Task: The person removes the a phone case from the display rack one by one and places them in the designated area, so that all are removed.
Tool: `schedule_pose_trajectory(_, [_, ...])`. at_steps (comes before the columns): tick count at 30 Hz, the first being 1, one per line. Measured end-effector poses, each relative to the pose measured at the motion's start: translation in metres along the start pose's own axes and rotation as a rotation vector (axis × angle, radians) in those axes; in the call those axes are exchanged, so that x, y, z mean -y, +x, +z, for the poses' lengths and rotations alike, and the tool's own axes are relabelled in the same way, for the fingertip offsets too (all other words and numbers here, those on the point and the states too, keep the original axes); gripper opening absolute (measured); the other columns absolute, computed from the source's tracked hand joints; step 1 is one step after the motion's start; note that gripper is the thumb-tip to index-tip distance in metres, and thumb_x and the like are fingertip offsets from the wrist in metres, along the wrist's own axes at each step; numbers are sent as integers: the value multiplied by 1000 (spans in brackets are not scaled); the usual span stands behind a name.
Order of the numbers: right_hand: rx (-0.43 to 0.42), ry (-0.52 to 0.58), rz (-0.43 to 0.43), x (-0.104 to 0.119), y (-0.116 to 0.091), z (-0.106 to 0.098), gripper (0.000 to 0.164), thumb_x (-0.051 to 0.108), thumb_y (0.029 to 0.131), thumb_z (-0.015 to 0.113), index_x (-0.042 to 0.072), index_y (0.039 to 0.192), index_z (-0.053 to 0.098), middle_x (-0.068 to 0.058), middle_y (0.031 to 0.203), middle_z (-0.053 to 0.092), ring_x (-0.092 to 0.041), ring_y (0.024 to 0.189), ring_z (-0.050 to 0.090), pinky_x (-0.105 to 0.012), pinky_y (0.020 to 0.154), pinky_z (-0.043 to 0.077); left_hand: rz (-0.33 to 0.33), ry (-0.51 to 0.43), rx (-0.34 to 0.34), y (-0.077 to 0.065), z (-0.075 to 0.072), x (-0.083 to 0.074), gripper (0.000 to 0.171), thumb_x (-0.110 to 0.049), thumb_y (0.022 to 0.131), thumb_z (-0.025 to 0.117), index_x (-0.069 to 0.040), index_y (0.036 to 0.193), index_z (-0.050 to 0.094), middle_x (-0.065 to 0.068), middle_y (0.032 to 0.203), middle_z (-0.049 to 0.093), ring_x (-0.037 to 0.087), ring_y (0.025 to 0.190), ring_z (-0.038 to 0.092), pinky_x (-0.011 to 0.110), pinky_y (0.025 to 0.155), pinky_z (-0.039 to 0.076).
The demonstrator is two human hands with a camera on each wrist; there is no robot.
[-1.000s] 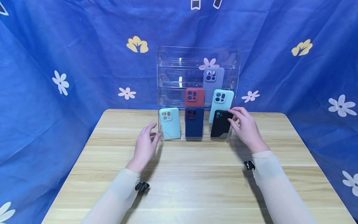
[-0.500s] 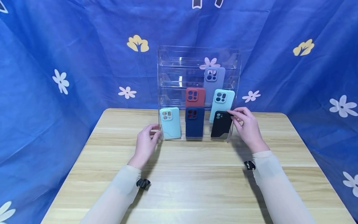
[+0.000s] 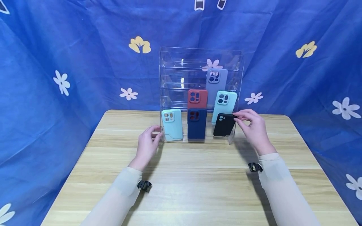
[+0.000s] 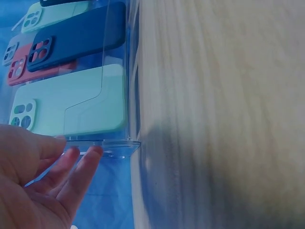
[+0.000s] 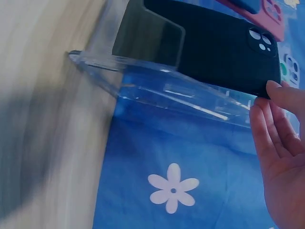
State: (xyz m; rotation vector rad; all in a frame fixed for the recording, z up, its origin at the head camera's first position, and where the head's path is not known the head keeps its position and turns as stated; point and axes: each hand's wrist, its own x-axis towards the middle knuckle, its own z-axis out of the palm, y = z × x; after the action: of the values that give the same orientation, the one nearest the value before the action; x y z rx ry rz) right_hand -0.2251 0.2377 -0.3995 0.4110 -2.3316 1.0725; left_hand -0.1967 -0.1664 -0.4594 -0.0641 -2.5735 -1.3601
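My right hand [image 3: 252,128] pinches the upper right corner of a black phone case [image 3: 224,125] between thumb and fingers. The case leans toward me in the lowest tier of a clear acrylic display rack [image 3: 181,72], its bottom end behind the front lip, as the right wrist view shows. My left hand [image 3: 147,141] grips the rack's lower left side edge, thumb in front and fingertips at the side in the left wrist view. Beside it stands a mint phone case [image 4: 78,102]. A navy phone case [image 3: 196,125] stands mid-row.
Behind the front row, a red phone case [image 3: 197,97], another mint phone case [image 3: 224,105] and a lavender phone case [image 3: 217,82] stand in higher tiers. The rack stands on a wooden table [image 3: 186,182] near its back edge, before a blue flowered curtain [image 3: 93,62].
The black case's top has tipped down and toward me, with my right hand drawing slightly right. My left hand has closed in on the rack's side edge.
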Motion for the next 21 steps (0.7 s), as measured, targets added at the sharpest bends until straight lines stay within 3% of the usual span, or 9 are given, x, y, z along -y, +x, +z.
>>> schedule_pose_trajectory(8, [-84,96,-85,22,7,-10,20,0,85,83,8,103,82,-7,100,76,4,84,65,-7,77,53,3,20,-5,1,0,1,32,-9,99,68,-3,131,64,14,125,70,29,96,75,35,80,65])
schedule_pose_trajectory(14, [-138,228,-83,46,9,-15,23,-7,81,83,1,103,81,-15,100,75,-2,83,68,-13,83,57,-13,2,7,2,0,1,32,-8,99,68,-5,131,65,14,126,70,29,95,75,34,78,65])
schedule_pose_trajectory(18, [-92,348,-33,64,6,-12,23,-8,82,82,-2,104,79,-15,100,75,-6,83,70,-17,83,59,-24,-2,9,3,-1,1,33,-8,98,69,-5,131,65,14,125,70,30,95,75,34,78,65])
schedule_pose_trajectory(21, [-7,416,35,76,1,-6,21,-2,84,83,0,104,80,-7,100,77,-7,84,72,-18,80,60,-22,-4,5,3,-1,1,33,-8,98,69,-5,131,65,14,125,71,29,95,75,34,77,65])
